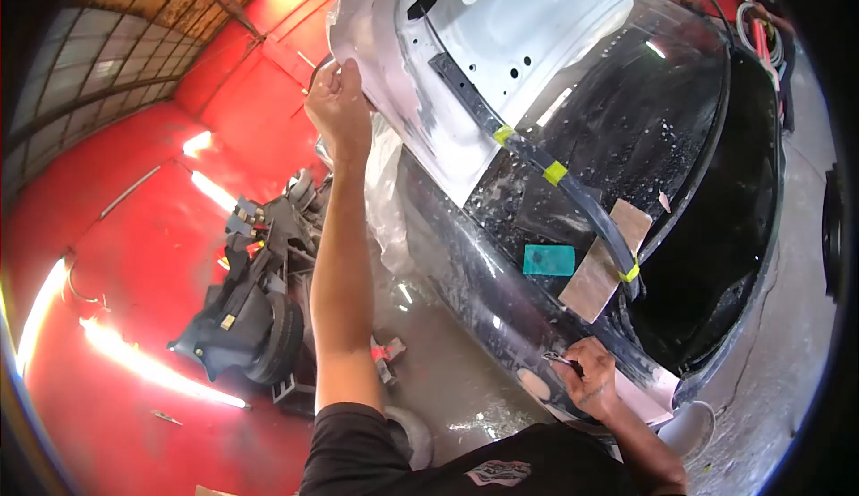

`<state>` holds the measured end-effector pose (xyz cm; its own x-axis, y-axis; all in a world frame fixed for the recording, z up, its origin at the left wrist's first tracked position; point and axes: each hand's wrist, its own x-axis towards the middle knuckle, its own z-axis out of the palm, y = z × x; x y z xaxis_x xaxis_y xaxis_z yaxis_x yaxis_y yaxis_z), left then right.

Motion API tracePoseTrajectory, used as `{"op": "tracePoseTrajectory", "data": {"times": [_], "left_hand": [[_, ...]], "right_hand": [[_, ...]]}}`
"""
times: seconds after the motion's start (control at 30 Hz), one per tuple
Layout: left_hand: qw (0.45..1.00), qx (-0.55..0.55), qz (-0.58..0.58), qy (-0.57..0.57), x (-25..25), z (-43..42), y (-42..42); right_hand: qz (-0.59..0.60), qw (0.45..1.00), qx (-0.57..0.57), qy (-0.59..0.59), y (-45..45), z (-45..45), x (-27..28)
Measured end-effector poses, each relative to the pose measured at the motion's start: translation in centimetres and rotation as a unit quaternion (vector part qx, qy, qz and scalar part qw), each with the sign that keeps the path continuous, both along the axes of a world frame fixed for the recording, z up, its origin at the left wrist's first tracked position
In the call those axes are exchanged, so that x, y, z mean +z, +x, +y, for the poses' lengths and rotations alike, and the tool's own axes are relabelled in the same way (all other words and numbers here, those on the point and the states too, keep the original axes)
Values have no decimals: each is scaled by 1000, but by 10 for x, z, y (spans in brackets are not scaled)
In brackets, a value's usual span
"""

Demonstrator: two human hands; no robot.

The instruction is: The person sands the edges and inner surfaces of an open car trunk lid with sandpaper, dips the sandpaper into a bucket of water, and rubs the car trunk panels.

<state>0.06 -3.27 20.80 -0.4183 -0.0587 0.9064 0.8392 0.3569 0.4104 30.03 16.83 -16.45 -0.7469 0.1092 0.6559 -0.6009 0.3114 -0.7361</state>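
Observation:
My left hand [340, 106] is raised at the edge of the light-coloured car panel [394, 66], its fingers closed on that edge. Low on the right, my right hand [586, 378] is closed round a small metal tool [557, 357], whose tip shows over the dark car body [474, 272]. Just above it lie a brown sanding sheet [591, 286] and a teal block [548, 260] on the body. A dark strip [582, 200] with yellow-green tape pieces runs from the raised panel down to the rear opening.
Car parts [250, 317] are piled at the left before a red wall [116, 227] with bright lamps. Clear plastic sheeting [386, 192] hangs beside the car. A pale round container [693, 429] stands at the lower right. Hoses [761, 30] hang at the upper right.

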Motion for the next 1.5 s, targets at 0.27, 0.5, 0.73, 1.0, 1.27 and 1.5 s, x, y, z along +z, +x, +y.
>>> {"op": "tracePoseTrajectory", "data": {"times": [0.27, 0.5, 0.73, 1.0, 1.27, 1.5], "left_hand": [[995, 83, 15, -56, 11, 7, 13], [974, 170, 75, -129, 8, -4, 3], [991, 98, 24, -82, 8, 3, 9], [991, 102, 58, -61, -6, -5, 12], [948, -160, -252, -115, -198, 39, 186], [826, -372, -359, 226, -215, 50, 185]], "right_hand": [[14, 1000, 7, 18, 0, 1, -1], [8, 1000, 6, 27, 0, 0, 1], [13, 1000, 4, 19, 1, 0, 2], [-65, 998, -18, -11, 3, -1, 14], [165, 958, -231, 39, -69, 4, 117], [281, 912, -233, 188, -108, -37, 164]]}}
